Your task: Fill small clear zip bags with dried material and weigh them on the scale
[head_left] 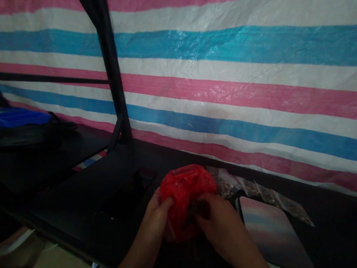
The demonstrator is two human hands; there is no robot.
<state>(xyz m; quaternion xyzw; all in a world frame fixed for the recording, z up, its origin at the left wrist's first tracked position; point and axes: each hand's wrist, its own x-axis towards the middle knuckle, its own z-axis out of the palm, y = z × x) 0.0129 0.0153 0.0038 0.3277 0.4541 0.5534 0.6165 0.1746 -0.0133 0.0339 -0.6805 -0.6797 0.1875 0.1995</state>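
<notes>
A crumpled red plastic bag (186, 184) is held up over the black table, in the middle of the head view. My left hand (156, 209) grips its left side, with the thumb pressed on the front of the plastic. On the other side, my right hand (212, 214) has its fingers curled at the bag's opening, close to something small and dark. I cannot make out whether that dark thing is an item or shadow. The bag's inside is hidden.
Clear zip bags of small brownish pieces (279, 201) lie behind a flat grey device (276, 234) at right. A dark flat object (126, 196) lies left. Further left are a blue item (14, 116) and a black frame post (110, 57). Striped sheeting (232, 93) hangs behind.
</notes>
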